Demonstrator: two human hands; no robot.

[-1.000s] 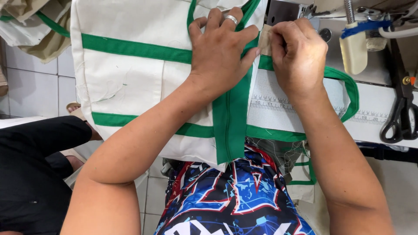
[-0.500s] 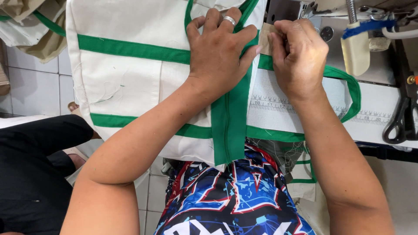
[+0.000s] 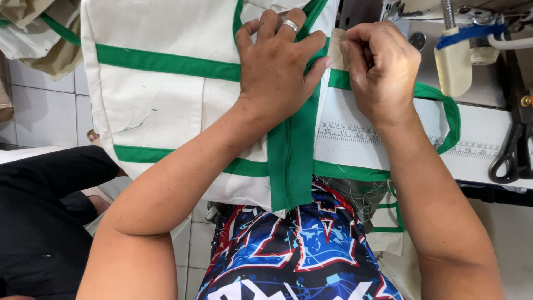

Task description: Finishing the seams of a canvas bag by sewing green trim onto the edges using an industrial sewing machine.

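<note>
Little has moved since the earlier pictures: both hands stay pressed in the same spots on the cream fabric bag (image 3: 166,105), which has slid only slightly toward the left of the view, while the scissors (image 3: 509,155) at the right edge have kept their place. Seen from above, the left hand (image 3: 280,66) lies flat and palm down on the bag, fingers spread wide and pointing away from the body, a silver ring (image 3: 290,25) on one finger; it grips nothing and simply pins the cloth. Its forearm runs diagonally up from the lower left. The right hand (image 3: 380,69) is curled, its fingertips pinching a small beige tab (image 3: 337,55) at the bag's edge just beside the left hand; its forearm comes up from the lower right. A wide green band (image 3: 291,166) runs under the left palm and toward the person's body, so its long axis points near to far, and its free end hangs over the front edge of the white desk (image 3: 477,161). Thinner green stripes (image 3: 166,62) cross the bag from left to right. The bag rests on the desk and spills over toward the lap, with a sewing machine (image 3: 455,61) just beyond the right hand.
</note>
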